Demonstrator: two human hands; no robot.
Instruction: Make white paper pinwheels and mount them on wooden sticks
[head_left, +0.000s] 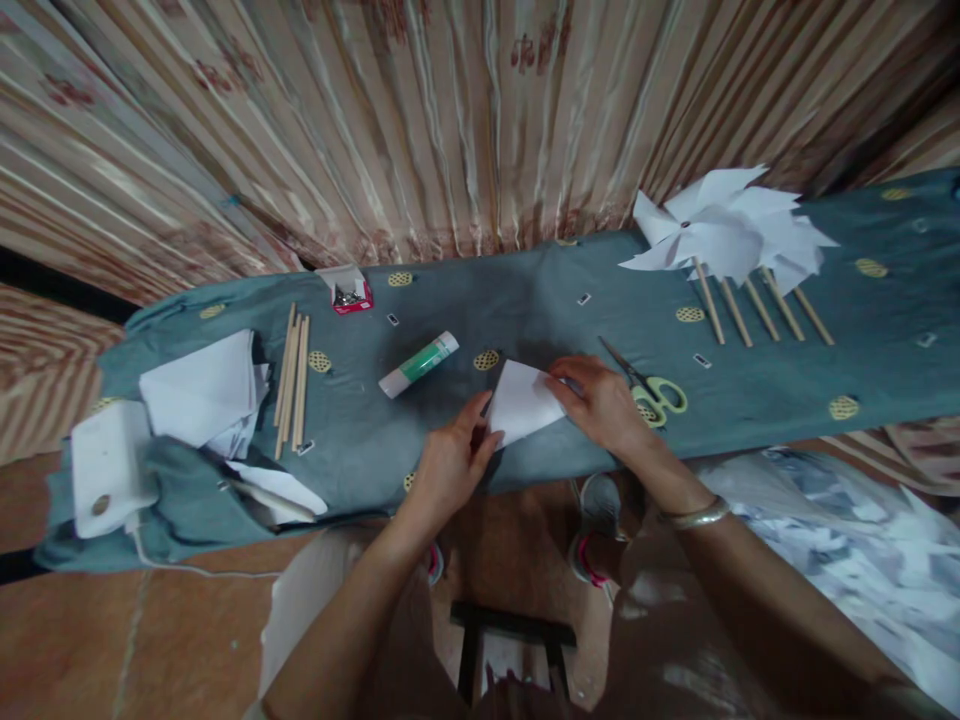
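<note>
Left fingers point(487, 450) and right fingers point(565, 393) pinch white paper point(520, 402) — corner pointing forward, long axis unclear.

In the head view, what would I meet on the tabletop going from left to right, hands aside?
White device, paper stack, sticks, red box, glue stick, folded paper, scissors, pinwheels.

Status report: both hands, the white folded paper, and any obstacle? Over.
Left hand and right hand: gripping opposite sides of white folded paper. Green-handled metal scissors: close to right hand, clear of paper.
</note>
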